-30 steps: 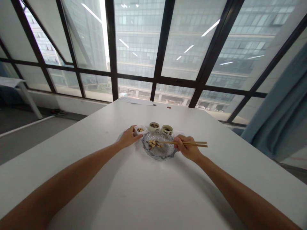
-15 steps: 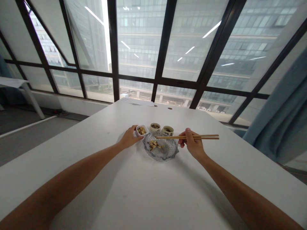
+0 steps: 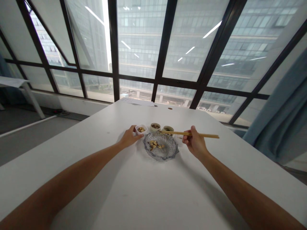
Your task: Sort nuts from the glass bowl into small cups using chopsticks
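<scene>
While the left hand (image 3: 129,137) has its fingers around the white dish (image 3: 141,133) beside the glass bowl (image 3: 169,150) of nuts (image 3: 153,144) and the right hand (image 3: 195,143) pinches chopsticks (image 3: 177,132) near two little cups (image 3: 153,130), a sloppy swing could easily tip one.

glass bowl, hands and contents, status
Left hand holds white dish. Right hand holds chopsticks, clear of pieces in glass bowl. Two cups close behind bowl, chopsticks crossing one in view.

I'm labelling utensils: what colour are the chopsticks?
The chopsticks are light yellowish brown, clearest in the head view.
</scene>
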### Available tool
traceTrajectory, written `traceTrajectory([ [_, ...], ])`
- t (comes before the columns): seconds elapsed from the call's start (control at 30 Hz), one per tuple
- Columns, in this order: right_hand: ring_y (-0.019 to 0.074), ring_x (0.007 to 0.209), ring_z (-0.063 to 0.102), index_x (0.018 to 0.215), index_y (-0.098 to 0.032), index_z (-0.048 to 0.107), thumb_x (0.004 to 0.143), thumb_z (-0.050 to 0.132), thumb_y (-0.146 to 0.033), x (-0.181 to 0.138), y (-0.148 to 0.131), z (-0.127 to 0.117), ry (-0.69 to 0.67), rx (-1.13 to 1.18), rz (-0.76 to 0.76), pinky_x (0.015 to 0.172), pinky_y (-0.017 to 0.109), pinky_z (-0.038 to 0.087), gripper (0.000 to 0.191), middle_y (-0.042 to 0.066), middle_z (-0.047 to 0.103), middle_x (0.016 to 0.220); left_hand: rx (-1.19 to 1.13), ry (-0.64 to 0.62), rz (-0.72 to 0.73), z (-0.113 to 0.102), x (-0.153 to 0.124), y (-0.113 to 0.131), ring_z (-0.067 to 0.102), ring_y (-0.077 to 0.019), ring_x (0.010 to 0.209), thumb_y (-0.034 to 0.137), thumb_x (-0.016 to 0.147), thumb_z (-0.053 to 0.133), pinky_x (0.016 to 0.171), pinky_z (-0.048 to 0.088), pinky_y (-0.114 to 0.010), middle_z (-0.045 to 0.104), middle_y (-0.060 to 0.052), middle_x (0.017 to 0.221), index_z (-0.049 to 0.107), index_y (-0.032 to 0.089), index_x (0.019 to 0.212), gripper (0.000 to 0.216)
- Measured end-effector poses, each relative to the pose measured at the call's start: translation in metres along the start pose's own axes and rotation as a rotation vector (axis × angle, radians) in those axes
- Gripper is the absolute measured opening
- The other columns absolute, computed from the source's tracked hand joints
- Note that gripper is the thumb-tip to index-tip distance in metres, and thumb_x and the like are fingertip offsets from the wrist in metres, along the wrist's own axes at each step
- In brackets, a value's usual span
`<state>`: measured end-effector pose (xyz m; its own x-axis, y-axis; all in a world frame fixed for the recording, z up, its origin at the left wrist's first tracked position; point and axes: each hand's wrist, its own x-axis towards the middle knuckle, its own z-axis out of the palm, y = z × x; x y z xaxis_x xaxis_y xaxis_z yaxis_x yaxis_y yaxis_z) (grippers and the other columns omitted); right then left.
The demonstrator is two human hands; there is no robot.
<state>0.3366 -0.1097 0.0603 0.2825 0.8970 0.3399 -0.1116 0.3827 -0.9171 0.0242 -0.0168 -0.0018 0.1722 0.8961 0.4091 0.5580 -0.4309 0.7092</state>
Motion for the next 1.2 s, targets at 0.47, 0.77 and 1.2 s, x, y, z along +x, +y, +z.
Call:
traceTrajectory([
  [0.47, 0.0145, 0.042, 0.055, 0.071, -0.019, 0.064, 0.089, 0.052, -0.068, -0.018, -0.023, 0.0, -0.082, -0.439, -0.388, 0.041, 0.027, 0.045, 0.054, 0.004, 0.064, 0.055, 0.07, -0.048, -0.093, -0.006, -0.003, 0.009, 0.067, -0.021, 0.084, 0.049, 0.075, 0.071, 0.072, 0.052, -0.029, 0.071, -0.005, 0.094, 0.057, 0.018, 0.112, 0.051],
  [0.77, 0.0146, 0.043, 0.057, 0.076, -0.019, 0.062, 0.092, 0.046, -0.068, 0.003, -0.002, 0.018, -0.031, -0.516, -0.428, 0.043, 0.026, 0.046, 0.054, 0.003, 0.064, 0.056, 0.147, -0.056, -0.075, -0.004, -0.001, 0.009, 0.067, -0.0217, 0.085, 0.049, 0.077, 0.07, 0.072, 0.05, -0.03, 0.07, -0.007, 0.097, 0.056, 0.017, 0.114, 0.051],
  [1.2, 0.0159, 0.048, 0.06, 0.073, -0.019, 0.064, 0.091, 0.049, -0.068, 0.015, 0.001, 0.037, -0.122, -0.596, -0.346, 0.047, 0.027, 0.047, 0.054, 0.005, 0.067, 0.061, 0.152, -0.064, -0.053, -0.002, -0.001, 0.006, 0.067, -0.0224, 0.085, 0.051, 0.078, 0.069, 0.073, 0.049, -0.031, 0.07, -0.007, 0.097, 0.056, 0.018, 0.115, 0.051],
])
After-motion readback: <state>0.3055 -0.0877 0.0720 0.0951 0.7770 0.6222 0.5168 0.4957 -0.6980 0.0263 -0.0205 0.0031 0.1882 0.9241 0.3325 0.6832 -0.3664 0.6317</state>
